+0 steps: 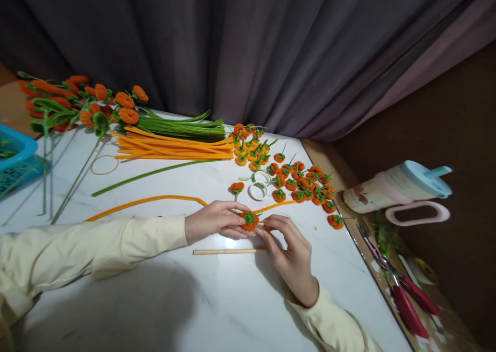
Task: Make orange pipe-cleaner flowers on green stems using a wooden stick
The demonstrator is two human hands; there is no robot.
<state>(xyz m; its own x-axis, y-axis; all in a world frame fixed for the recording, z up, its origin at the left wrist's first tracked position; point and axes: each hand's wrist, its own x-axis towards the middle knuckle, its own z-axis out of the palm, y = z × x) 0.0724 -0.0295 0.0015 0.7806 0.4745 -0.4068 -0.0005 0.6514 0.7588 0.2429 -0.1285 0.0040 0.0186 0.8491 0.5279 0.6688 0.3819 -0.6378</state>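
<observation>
My left hand [222, 218] is closed on an orange pipe-cleaner flower [250, 222] with a green centre turned up. From the right, my right hand [289, 243] pinches at the flower's edge, thumb and forefinger together; what sits between those fingertips is too small to make out. Below both hands a thin wooden stick [228, 251] lies on the white table. Behind them an orange pipe cleaner [147, 201] runs across the tabletop, partly hidden by my left hand. One small orange flower [237, 187] lies just beyond, beside two white tape rolls [258, 190].
Bundles of orange pipe cleaners [174, 146] and green pipe cleaners [186, 127] lie at the back. Many flower heads [306, 181] spread at right. Stemmed flowers [124, 101] and a blue basket [19, 155] are left. A tumbler [395, 186] and red-handled pliers [411, 310] sit right.
</observation>
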